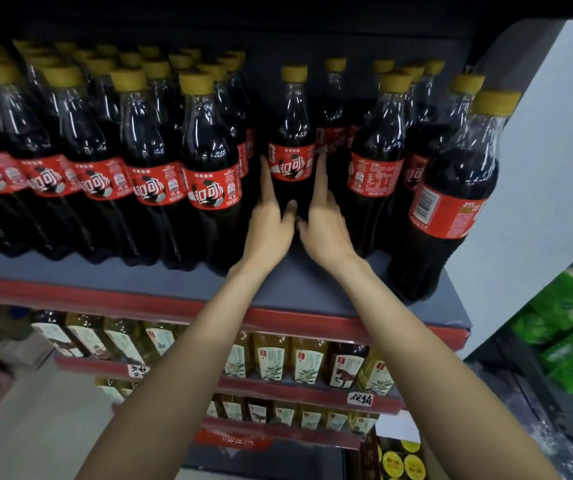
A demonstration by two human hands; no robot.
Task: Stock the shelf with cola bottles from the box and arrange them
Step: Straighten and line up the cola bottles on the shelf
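Note:
Several cola bottles with yellow caps and red labels stand in rows on the grey shelf (278, 292). One cola bottle (292, 133) stands set back in a gap at the middle. My left hand (271, 216) touches its left side and my right hand (323, 216) its right side, index fingers stretched up along the label, thumbs at the front. Together they clasp this bottle. Another bottle (451, 188) stands near the shelf's front right corner with its label turned sideways. The box is not in view.
The shelf has a red front strip (105, 292). Lower shelves hold yellow oil bottles (307, 365) with price tags. Green packets (569, 327) lie on a rack at the right. A pale wall (538, 168) sits beside the shelf's right end.

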